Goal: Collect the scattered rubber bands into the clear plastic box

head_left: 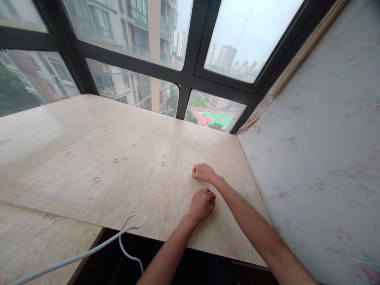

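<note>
Fingers (210, 194) of the left hand (200, 206) fold inward, with a narrow band showing on one; the right hand (204, 172), nearer the dark-framed window (184, 95), is likewise curled closed. Whether either grips anything cannot be told. The nearest thin ring (177, 185) lies on the marble-patterned countertop (133, 202), left of both hands and apart from them. Rings this slight are probably best pinched at the rim with the fingertips, wrists kept clear of the others. It lies flat and, being round, has no long axis and points no way. Eight more rings (96, 182) spread leftward, five in a slanting row from near the window toward the near left. A clear packet (249, 188) lies between the right forearm (251, 217) and the floral-wallpapered wall (311, 158); a white cable (89, 252) crosses at near left.
</note>
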The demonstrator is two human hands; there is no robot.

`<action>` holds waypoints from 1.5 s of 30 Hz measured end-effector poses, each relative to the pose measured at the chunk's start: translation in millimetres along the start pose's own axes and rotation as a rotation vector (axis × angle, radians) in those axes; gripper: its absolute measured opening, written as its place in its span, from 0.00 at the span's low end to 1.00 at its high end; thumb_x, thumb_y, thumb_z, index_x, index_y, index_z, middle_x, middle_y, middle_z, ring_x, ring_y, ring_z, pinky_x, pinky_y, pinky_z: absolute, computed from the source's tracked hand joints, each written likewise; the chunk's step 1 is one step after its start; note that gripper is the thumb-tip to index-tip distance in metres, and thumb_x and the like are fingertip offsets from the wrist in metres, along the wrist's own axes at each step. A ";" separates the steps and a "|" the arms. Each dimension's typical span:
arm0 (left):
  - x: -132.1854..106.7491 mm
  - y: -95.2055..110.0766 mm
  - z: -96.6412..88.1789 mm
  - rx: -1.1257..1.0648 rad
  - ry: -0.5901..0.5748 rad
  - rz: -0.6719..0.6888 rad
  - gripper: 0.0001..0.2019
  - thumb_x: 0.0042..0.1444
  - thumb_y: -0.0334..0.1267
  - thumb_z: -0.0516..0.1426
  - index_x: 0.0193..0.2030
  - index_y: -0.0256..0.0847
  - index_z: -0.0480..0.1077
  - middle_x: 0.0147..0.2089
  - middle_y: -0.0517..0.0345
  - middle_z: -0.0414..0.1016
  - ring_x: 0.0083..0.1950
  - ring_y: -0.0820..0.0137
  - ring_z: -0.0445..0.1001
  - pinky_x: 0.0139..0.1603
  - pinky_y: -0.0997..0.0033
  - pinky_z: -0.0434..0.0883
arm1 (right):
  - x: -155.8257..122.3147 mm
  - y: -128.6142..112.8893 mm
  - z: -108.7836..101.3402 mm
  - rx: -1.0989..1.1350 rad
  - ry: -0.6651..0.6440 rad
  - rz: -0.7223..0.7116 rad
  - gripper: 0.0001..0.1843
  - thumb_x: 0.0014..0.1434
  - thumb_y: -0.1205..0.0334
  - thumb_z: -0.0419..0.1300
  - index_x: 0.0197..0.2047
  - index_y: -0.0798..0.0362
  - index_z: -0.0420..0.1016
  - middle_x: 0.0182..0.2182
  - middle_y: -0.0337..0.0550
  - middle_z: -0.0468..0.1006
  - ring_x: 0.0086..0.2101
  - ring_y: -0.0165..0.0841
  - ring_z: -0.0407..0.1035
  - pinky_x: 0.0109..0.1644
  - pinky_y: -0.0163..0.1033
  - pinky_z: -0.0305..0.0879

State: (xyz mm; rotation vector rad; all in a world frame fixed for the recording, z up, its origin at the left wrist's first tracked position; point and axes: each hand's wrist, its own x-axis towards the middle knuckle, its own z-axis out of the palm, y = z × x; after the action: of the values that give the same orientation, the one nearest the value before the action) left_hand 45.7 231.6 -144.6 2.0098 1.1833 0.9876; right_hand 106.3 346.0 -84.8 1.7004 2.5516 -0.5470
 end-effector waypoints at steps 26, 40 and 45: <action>3.8 0.5 -2.8 0.007 -0.048 -0.031 0.07 0.59 0.33 0.52 0.36 0.39 0.72 0.38 0.54 0.75 0.38 0.69 0.71 0.41 0.68 0.67 | -216.7 132.0 21.0 0.340 0.581 0.434 0.17 0.59 0.49 0.53 0.34 0.53 0.75 0.12 0.33 0.65 0.16 0.28 0.62 0.24 0.32 0.54; -9.3 -6.3 -23.7 0.058 0.087 -0.038 0.08 0.61 0.34 0.51 0.39 0.39 0.72 0.39 0.55 0.74 0.34 0.74 0.70 0.37 0.73 0.67 | -247.3 116.1 78.1 0.292 0.738 0.179 0.17 0.62 0.52 0.54 0.38 0.57 0.78 0.16 0.34 0.65 0.17 0.26 0.61 0.24 0.29 0.60; -17.0 -28.2 -75.3 0.426 0.206 -0.287 0.10 0.61 0.36 0.51 0.42 0.41 0.73 0.43 0.54 0.72 0.37 0.70 0.71 0.37 0.71 0.66 | -251.1 115.3 82.0 0.302 0.752 0.161 0.16 0.62 0.53 0.55 0.37 0.56 0.77 0.18 0.36 0.70 0.18 0.26 0.65 0.25 0.28 0.62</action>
State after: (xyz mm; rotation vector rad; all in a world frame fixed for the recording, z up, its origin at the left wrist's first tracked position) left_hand -35.1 237.5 -130.8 1.9984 1.8655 0.8645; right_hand 297.3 137.3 -139.5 2.6022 2.8367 -0.3327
